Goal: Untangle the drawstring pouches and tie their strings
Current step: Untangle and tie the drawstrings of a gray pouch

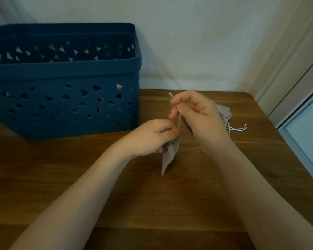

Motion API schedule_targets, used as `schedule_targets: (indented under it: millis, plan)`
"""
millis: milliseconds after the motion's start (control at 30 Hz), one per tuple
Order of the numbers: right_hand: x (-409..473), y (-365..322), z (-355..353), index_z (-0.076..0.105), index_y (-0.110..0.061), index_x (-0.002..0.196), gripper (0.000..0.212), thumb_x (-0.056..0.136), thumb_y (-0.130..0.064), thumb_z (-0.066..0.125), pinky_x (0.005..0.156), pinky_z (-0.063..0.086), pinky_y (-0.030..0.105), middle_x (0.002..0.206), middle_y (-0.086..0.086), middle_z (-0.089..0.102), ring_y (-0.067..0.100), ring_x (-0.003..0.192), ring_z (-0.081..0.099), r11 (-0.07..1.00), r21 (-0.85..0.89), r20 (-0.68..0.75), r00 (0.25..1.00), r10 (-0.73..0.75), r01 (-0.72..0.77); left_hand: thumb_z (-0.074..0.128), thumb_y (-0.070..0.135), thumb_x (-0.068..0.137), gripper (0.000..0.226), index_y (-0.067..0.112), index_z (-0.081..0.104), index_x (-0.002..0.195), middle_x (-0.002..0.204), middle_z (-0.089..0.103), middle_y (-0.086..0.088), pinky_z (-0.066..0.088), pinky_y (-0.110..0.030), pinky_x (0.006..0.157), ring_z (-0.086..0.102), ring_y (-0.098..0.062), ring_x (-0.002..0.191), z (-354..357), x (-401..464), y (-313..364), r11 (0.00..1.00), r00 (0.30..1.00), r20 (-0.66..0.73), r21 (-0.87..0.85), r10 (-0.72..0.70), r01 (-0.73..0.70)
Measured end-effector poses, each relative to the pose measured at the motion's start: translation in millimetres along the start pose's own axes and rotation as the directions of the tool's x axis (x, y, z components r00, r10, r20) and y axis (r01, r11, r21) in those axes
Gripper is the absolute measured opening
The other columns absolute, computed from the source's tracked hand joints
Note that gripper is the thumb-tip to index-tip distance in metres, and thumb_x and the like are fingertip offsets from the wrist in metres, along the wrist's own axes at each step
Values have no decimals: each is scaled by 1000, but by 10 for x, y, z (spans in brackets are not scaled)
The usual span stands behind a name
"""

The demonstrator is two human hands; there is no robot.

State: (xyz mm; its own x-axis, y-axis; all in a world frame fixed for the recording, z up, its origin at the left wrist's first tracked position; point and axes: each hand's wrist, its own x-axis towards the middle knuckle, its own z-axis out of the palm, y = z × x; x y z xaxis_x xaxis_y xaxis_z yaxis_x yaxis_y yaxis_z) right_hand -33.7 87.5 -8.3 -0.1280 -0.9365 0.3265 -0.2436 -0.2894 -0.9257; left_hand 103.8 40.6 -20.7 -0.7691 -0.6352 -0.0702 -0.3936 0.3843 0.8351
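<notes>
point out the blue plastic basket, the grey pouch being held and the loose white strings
blue plastic basket [65, 69], head view, front rim
grey fabric pouch [167, 159], head view, lower body
loose white strings [237, 129], head view, knotted ends

Two bare forearms enter from the lower edge and converge at centre frame. Left hand [150, 136], just below centre, has its fingers curled, thumb and forefinger pinching the pouch [168, 156] at its top. Right hand [195, 112], slightly higher and to the right, is raised with fingertips pinching the string [171, 95], which rises taut from the left hand's grip.
</notes>
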Motion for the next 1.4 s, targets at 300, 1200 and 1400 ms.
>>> schedule_targets:
  millis: [300, 1200, 1400]
  plan:
    - [4, -27, 85, 39, -25, 132, 39, 95, -14, 47, 80, 52, 21, 91, -9, 66, 1, 87, 63, 974, -219, 25, 997, 71, -64, 44, 24, 98, 25, 22, 59, 78, 61, 56, 10, 42, -16, 53, 53, 1, 52, 67, 6, -9, 998, 993, -117, -51, 33, -39]
    - [-102, 223, 54, 58, -24, 82, 22, 81, -4, 66, 69, 54, 23, 79, -3, 63, 8, 74, 62, 960, -235, -121, 985, 124, -149, 59, 14, 90, 11, 13, 69, 86, 74, 68, 5, 51, -19, 66, 62, -7, 68, 96, -17, -81, 917, 945, -255, -389, -204, 93]
    - [-175, 188, 99, 56, -27, 85, 14, 86, -14, 62, 65, 43, 3, 75, -18, 54, -8, 68, 53, 866, -486, -143, 988, 54, -118, 58, 23, 91, 7, 27, 64, 89, 83, 64, 12, 44, -13, 66, 60, -1, 78, 107, -50, -8, 994, 935, -342, 23, -94, 109]
